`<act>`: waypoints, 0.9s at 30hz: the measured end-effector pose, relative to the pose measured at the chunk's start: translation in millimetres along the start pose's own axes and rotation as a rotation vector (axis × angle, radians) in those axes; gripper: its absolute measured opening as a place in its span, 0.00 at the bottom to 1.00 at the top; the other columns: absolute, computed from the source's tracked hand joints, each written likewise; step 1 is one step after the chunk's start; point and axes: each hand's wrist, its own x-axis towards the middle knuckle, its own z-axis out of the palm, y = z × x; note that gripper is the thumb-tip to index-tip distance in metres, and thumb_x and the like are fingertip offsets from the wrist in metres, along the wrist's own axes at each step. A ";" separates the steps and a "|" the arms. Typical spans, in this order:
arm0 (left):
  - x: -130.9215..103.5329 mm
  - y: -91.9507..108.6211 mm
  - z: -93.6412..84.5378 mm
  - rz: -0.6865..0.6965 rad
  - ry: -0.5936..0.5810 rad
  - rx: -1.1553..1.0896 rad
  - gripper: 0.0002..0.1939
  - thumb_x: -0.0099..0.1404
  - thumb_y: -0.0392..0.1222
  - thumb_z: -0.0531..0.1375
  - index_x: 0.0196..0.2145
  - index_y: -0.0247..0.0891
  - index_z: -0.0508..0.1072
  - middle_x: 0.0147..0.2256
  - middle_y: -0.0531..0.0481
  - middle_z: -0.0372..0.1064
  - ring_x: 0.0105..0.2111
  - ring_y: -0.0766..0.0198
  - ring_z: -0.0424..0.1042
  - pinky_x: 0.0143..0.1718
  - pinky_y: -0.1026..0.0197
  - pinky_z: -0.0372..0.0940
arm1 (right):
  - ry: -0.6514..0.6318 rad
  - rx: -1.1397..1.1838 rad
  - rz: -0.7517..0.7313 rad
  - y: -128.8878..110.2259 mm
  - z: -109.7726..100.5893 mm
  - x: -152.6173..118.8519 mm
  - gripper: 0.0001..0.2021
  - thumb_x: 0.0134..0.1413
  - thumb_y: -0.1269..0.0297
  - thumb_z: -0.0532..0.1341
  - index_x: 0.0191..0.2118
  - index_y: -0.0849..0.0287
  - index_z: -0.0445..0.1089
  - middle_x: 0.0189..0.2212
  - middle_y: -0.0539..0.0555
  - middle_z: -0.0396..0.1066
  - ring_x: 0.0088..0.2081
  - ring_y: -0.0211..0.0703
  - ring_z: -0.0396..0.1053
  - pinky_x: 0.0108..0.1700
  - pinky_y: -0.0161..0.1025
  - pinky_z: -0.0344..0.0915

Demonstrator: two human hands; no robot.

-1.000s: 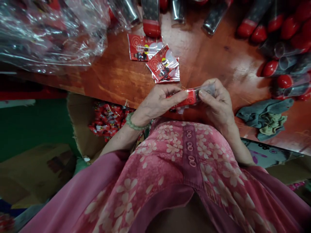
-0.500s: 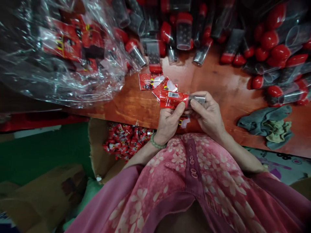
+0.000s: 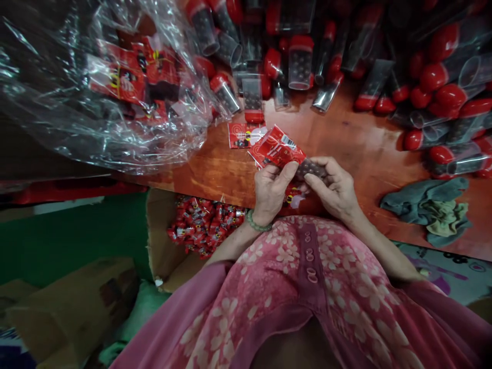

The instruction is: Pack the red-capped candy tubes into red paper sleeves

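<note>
Between my two hands is a clear tube [image 3: 310, 168] filled with dark balls, with a red printed plastic sleeve [image 3: 280, 145] at its left end. My left hand [image 3: 269, 192] pinches the sleeve near the tube, thumb on top. My right hand [image 3: 338, 189] is closed round the other end of the tube, its fingers hiding part of it. Just beyond them, flat red sleeves [image 3: 239, 136] lie on the wooden table [image 3: 215, 169]. Another red printed piece [image 3: 294, 199] shows partly below my hands.
Many red-capped tubes [image 3: 302, 61] cover the far side of the table. A clear plastic bag [image 3: 154, 148] with red sleeves sits at the left. A cardboard box [image 3: 159, 241] below the edge holds red-wrapped items [image 3: 207, 225]. Crumpled cloths [image 3: 426, 207] lie at the right.
The sleeve and tube have turned from level to slanting, the sleeve end now raised up and away. More dark balls show in the tube. The whole view has shifted slightly.
</note>
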 end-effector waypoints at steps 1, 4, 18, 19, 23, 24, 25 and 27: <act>-0.1 1.7 0.1 -0.012 -0.038 -0.023 0.26 0.55 0.66 0.70 0.29 0.38 0.74 0.25 0.54 0.74 0.23 0.70 0.70 0.28 0.63 0.68 | -0.032 0.059 0.029 0.9 1.4 0.8 0.18 0.57 0.48 0.69 0.46 0.53 0.70 0.29 0.45 0.76 0.24 0.35 0.73 0.29 0.33 0.74; -1.5 10.2 1.2 -0.042 -0.129 -0.039 0.32 0.53 0.74 0.66 0.33 0.40 0.73 0.31 0.49 0.77 0.27 0.64 0.74 0.27 0.61 0.68 | -0.099 0.176 0.107 1.5 3.5 5.0 0.21 0.55 0.45 0.70 0.45 0.53 0.68 0.28 0.45 0.76 0.23 0.34 0.72 0.27 0.33 0.72; 4.3 8.5 5.2 -0.089 -0.157 -0.008 0.30 0.55 0.70 0.68 0.41 0.40 0.78 0.33 0.49 0.81 0.17 0.70 0.67 0.19 0.63 0.63 | -0.171 0.295 0.129 8.3 7.0 10.0 0.16 0.59 0.51 0.69 0.42 0.54 0.68 0.22 0.43 0.74 0.21 0.34 0.70 0.26 0.32 0.69; 4.4 9.6 5.5 -0.084 -0.139 -0.013 0.31 0.54 0.70 0.68 0.42 0.40 0.78 0.35 0.48 0.81 0.19 0.69 0.69 0.19 0.63 0.63 | -0.183 0.298 0.133 8.9 7.3 10.6 0.16 0.59 0.50 0.69 0.42 0.54 0.67 0.22 0.43 0.74 0.21 0.34 0.70 0.26 0.32 0.68; 4.7 16.0 9.5 -0.047 -0.073 -0.036 0.36 0.53 0.76 0.64 0.43 0.41 0.78 0.40 0.43 0.81 0.35 0.58 0.80 0.24 0.62 0.68 | -0.109 0.119 0.064 11.3 11.5 9.1 0.17 0.58 0.47 0.68 0.43 0.52 0.68 0.25 0.44 0.74 0.23 0.35 0.72 0.28 0.34 0.70; 4.8 17.2 10.5 -0.044 -0.068 -0.039 0.36 0.53 0.76 0.64 0.42 0.41 0.79 0.41 0.43 0.81 0.40 0.56 0.81 0.27 0.61 0.70 | -0.065 0.039 0.020 11.9 12.2 8.0 0.17 0.58 0.48 0.68 0.44 0.52 0.68 0.27 0.44 0.74 0.25 0.36 0.72 0.29 0.35 0.71; 4.8 18.0 11.2 -0.048 -0.068 -0.040 0.36 0.53 0.76 0.64 0.41 0.41 0.79 0.42 0.43 0.81 0.43 0.55 0.81 0.29 0.61 0.71 | -0.022 -0.036 -0.024 12.4 12.6 7.0 0.16 0.58 0.49 0.68 0.44 0.51 0.69 0.28 0.45 0.74 0.26 0.37 0.73 0.31 0.36 0.71; 4.7 17.8 11.7 -0.072 -0.078 -0.041 0.35 0.52 0.76 0.65 0.39 0.40 0.79 0.42 0.43 0.81 0.42 0.56 0.81 0.31 0.60 0.72 | 0.016 -0.102 -0.067 12.4 12.5 5.9 0.14 0.59 0.50 0.68 0.45 0.51 0.70 0.29 0.46 0.75 0.28 0.38 0.73 0.33 0.38 0.72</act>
